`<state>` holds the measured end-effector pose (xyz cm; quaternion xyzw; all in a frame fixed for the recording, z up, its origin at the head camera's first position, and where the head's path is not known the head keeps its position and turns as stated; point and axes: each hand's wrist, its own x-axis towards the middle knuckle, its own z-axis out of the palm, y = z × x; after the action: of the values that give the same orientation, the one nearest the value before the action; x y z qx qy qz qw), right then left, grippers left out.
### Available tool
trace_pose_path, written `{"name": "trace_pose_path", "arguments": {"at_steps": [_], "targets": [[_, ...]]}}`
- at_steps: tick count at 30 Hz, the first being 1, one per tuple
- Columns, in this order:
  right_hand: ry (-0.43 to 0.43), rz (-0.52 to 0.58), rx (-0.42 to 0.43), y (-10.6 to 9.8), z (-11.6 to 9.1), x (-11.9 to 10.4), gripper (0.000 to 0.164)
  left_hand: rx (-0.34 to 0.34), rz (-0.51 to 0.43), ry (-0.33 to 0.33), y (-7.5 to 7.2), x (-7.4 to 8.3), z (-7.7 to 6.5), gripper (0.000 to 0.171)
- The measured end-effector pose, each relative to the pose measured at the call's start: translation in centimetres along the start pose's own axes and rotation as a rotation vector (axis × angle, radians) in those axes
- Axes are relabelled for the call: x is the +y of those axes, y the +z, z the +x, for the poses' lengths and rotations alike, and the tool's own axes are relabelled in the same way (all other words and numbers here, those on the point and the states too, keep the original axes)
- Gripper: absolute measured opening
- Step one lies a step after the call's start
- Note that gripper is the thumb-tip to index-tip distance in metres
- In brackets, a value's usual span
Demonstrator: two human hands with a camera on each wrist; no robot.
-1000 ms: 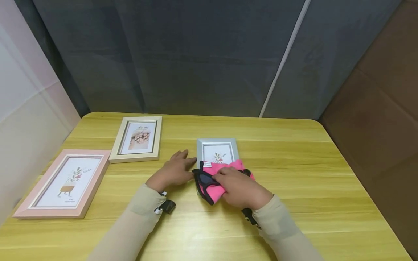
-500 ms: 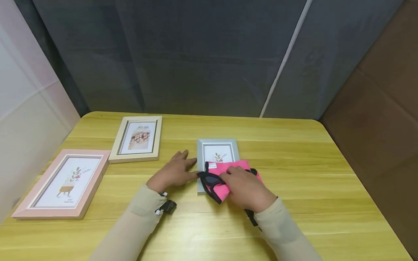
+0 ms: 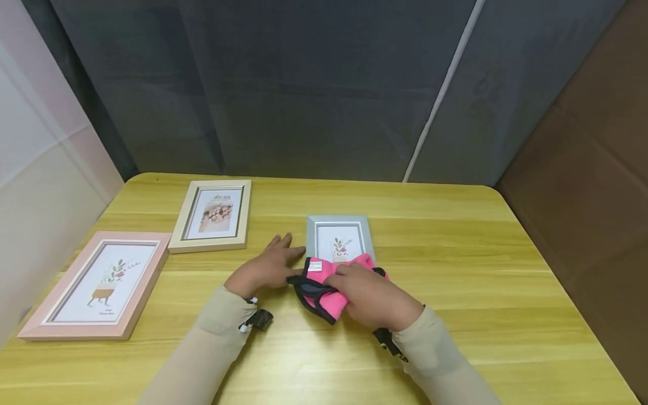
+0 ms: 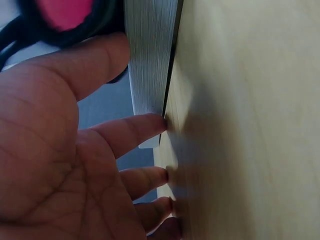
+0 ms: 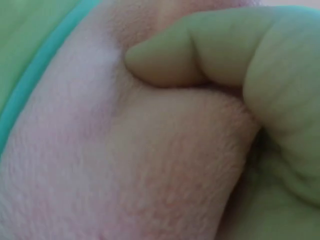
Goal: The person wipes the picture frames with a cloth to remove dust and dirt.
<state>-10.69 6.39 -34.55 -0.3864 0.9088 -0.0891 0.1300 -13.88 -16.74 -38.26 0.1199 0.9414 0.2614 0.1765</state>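
A light blue-grey picture frame (image 3: 311,236) with a plant print lies face up on the wooden table. Over its lower part is a bunched pink cloth with black edging (image 3: 334,304), and a small white tag shows at its corner. My right hand (image 3: 372,295) grips this cloth; in the right wrist view the thumb presses into its fuzzy fabric (image 5: 60,165). At the left side of the frame is my left hand (image 3: 265,270), fingers spread. The left wrist view shows its index finger along the frame's side edge (image 4: 150,60), with the thumb close to the cloth.
To the left lies a large pink picture frame (image 3: 83,331), and behind it a cream picture frame (image 3: 207,246). The wooden table (image 3: 455,253) ends at a dark grey curtain (image 3: 314,90) at the back. A brown panel (image 3: 592,157) stands along the right side.
My right hand has wiped the cloth rightward over the frame, then back left and toward me, so more of the print shows. The left hand has stayed at the frame's side.
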Motion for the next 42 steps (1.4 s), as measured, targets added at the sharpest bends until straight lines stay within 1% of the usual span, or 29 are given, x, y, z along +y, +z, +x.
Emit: {"name": "trace_pose_path", "arguments": {"at_steps": [2, 3, 5, 9, 10, 12, 14, 19, 20, 22, 24, 27, 30, 32, 34, 36, 39, 42], "targets": [[-0.012, 0.008, -0.005, 0.0, -0.1, -0.3, 0.042, 0.000, 0.009, 0.001, 0.0, 0.1, -0.1, 0.061], [-0.002, 0.011, -0.007, 0.0, -0.1, -0.3, 0.041, -0.002, 0.008, -0.005, 0.0, 0.2, -0.1, 0.061], [0.051, 0.006, -0.009, -0.1, -0.3, -0.2, 0.040, -0.005, 0.005, -0.012, 0.1, 0.2, -0.1, 0.062], [0.197, -0.013, -0.003, -0.6, -0.7, 0.7, 0.040, -0.014, -0.011, -0.019, 0.2, 0.2, -0.1, 0.066], [0.224, -0.024, 0.003, -0.6, -0.8, 1.0, 0.039, -0.015, -0.013, -0.018, 0.2, 0.1, -0.1, 0.067], [0.240, -0.041, 0.010, -0.7, -0.8, 1.3, 0.038, -0.019, -0.022, -0.022, 0.2, 0.0, -0.1, 0.068], [0.207, -0.049, 0.011, -0.7, -0.7, 1.3, 0.037, -0.018, -0.020, -0.026, 0.2, 0.0, -0.1, 0.068], [0.008, -0.030, 0.012, -0.3, -0.2, -0.2, 0.038, 0.000, -0.011, -0.024, 0.0, 0.1, -0.1, 0.062], [-0.019, -0.031, 0.014, -0.2, -0.1, -0.5, 0.040, 0.004, -0.009, -0.020, 0.0, 0.1, -0.1, 0.061], [-0.029, -0.027, 0.015, -0.1, -0.1, -0.7, 0.040, 0.008, -0.011, -0.019, 0.0, 0.1, -0.1, 0.061], [0.011, -0.023, 0.005, -0.1, -0.1, -0.6, 0.042, 0.004, -0.016, -0.020, 0.0, 0.1, -0.1, 0.062], [0.121, -0.009, -0.007, -0.3, -0.4, 0.2, 0.042, -0.009, -0.031, -0.032, 0.0, 0.2, -0.1, 0.066], [0.226, -0.020, 0.006, -0.7, -0.8, 1.3, 0.041, -0.019, -0.044, -0.034, 0.0, 0.1, -0.1, 0.069], [0.251, -0.029, 0.020, -0.8, -0.9, 1.9, 0.040, -0.023, -0.053, -0.037, 0.0, 0.1, -0.2, 0.070], [0.241, -0.040, 0.027, -0.8, -0.9, 2.2, 0.039, -0.023, -0.054, -0.036, 0.0, 0.1, -0.2, 0.070], [0.200, -0.028, 0.021, -0.7, -0.7, 2.0, 0.035, -0.021, -0.048, -0.037, 0.0, 0.1, -0.2, 0.070], [0.103, -0.014, 0.005, -0.6, -0.5, 1.2, 0.034, -0.014, -0.041, -0.037, 0.0, 0.1, -0.1, 0.067], [0.000, -0.013, 0.008, -0.3, -0.3, 0.0, 0.037, 0.002, -0.035, -0.027, 0.0, 0.1, 0.0, 0.064]]}}
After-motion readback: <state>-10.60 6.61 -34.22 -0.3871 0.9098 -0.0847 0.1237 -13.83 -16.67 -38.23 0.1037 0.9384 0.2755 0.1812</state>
